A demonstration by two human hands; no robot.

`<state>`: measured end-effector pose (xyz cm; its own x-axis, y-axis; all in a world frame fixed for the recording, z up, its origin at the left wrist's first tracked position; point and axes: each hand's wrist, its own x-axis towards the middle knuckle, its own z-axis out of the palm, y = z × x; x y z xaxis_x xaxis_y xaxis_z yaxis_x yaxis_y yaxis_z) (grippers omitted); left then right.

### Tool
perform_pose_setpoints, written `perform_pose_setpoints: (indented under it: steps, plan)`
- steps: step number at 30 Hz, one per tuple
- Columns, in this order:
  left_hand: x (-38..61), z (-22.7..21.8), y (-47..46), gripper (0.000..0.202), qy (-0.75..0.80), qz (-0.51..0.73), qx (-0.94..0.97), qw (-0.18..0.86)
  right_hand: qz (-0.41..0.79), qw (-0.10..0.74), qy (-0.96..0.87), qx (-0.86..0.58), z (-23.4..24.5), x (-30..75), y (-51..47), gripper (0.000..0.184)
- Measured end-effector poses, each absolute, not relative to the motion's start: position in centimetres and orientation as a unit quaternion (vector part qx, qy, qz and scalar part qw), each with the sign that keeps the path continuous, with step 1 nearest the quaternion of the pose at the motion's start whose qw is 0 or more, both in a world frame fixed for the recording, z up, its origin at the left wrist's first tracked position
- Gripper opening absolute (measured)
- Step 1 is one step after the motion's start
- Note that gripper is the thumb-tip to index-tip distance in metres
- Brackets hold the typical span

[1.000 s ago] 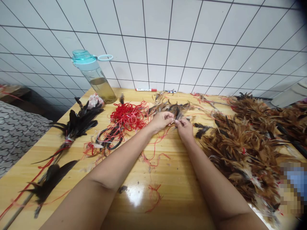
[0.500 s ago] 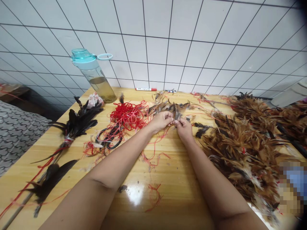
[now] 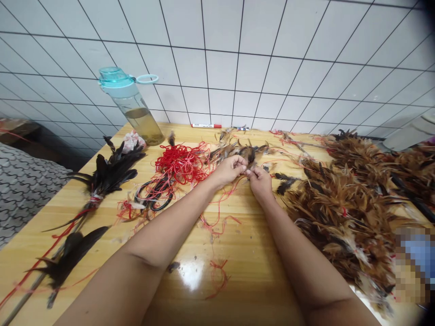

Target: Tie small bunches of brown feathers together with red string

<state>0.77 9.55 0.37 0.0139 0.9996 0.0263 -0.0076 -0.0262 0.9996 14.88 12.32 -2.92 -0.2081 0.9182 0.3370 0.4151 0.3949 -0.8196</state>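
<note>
The one camera sits on the person's head, above and behind both hands, and looks forward and down along the arms. The left arm (image 3: 152,246) enters at lower left, the right arm (image 3: 294,246) at lower right, both large and close at the bottom edge, narrowing toward the left hand (image 3: 229,172) and right hand (image 3: 261,182) near the frame's middle. The view runs over the table (image 3: 246,258) to the wall (image 3: 220,70), which it faces and which fills the upper part. It is wide, taking in the bottle (image 3: 141,115) at left and the feather pile (image 3: 340,203) at right; the upper right corner is dark.
</note>
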Motion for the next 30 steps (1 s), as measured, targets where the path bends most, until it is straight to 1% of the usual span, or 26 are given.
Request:
perform_pose_setpoints:
  steps: [6,12,20,27,30]
  plan:
    - [1.1,0.0,9.5,0.013,0.502,0.510,0.517,0.469,0.270,0.417,-0.726,-0.476,-3.2,14.8,12.1,0.020]
    - [1.1,-0.1,9.6,0.027,0.506,0.505,0.518,0.470,0.218,0.394,-0.750,-0.484,-3.3,15.0,12.1,0.019]
    - [1.3,0.2,9.5,0.015,0.499,0.517,0.474,0.509,0.198,0.387,-0.763,-0.479,-3.0,15.0,11.8,0.020]
    - [1.2,-0.1,9.6,0.009,0.501,0.528,0.495,0.474,0.192,0.375,-0.755,-0.503,-2.4,14.9,11.3,0.021]
    - [1.3,-0.4,9.7,0.011,0.488,0.539,0.491,0.480,0.183,0.384,-0.757,-0.496,-2.6,14.9,11.3,0.023]
